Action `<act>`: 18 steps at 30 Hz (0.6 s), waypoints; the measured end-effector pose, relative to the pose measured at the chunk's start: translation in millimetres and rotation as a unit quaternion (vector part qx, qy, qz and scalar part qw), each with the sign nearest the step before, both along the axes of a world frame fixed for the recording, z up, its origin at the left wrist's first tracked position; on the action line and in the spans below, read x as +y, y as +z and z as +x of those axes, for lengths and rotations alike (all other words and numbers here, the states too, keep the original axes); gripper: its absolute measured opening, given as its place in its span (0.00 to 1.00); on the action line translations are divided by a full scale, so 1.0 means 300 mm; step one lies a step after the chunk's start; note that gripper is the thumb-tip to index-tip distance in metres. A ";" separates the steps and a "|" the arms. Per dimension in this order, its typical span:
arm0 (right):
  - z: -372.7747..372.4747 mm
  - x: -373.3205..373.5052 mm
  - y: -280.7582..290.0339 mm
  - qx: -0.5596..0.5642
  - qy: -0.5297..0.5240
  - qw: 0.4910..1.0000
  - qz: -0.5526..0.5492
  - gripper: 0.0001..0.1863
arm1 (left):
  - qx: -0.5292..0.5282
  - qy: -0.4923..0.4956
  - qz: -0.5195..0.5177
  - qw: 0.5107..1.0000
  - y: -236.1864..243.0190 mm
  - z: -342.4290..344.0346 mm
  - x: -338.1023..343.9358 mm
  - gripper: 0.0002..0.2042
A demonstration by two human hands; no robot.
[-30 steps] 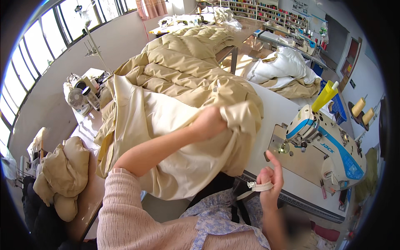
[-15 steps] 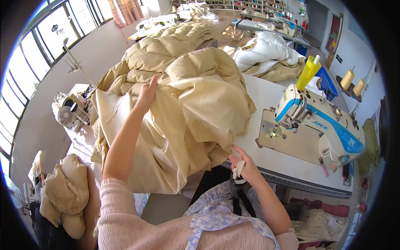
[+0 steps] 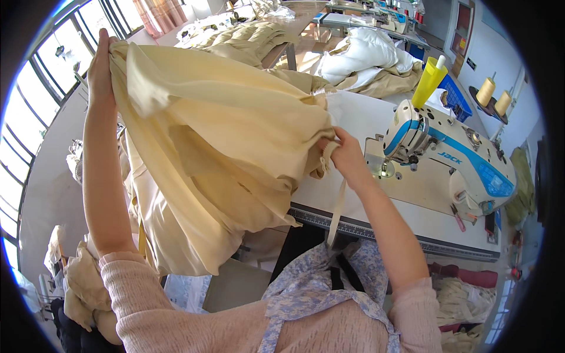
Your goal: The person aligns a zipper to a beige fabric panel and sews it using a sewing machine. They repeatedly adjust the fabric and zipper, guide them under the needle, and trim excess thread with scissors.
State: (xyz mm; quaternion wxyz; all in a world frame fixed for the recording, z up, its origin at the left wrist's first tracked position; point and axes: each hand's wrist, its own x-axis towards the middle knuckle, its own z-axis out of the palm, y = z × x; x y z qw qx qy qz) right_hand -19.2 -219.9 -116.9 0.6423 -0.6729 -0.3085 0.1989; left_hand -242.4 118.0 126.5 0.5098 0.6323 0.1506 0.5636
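The left hand [image 3: 102, 72] held up one corner of the beige cloth [image 3: 229, 106]; the right hand [image 3: 348, 156] pinched its other side, left of the sewing machine [image 3: 456, 156]. I couldn't tell what the blue basket [image 3: 460, 105] held.

Large blue lettering, one short word, runs along the white arm of the sewing machine [image 3: 438, 147]. Smaller, paler marks stand on the blue panel [image 3: 494, 178] toward its right end; they are too small to read. A dark measuring strip [image 3: 453, 247] along the front edge of the table [image 3: 350, 112] bears fine scale marks, its figures too tiny to make out. On the wall, a small dark plate [image 3: 471, 63] looks like a sign, its content too small to tell.
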 end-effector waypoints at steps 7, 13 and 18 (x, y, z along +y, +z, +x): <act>0.107 0.139 0.694 -0.457 -0.143 0.859 0.181 0.09 | 0.219 0.366 0.334 0.841 0.113 -0.210 0.458 0.28; -0.041 0.435 0.912 -0.552 -0.178 0.804 0.132 0.10 | 0.223 0.362 0.433 0.795 0.003 -0.049 0.174 0.17; -0.021 0.540 0.697 -0.523 -0.097 0.847 0.016 0.13 | 0.233 0.046 0.568 0.788 -0.288 0.007 -0.456 0.07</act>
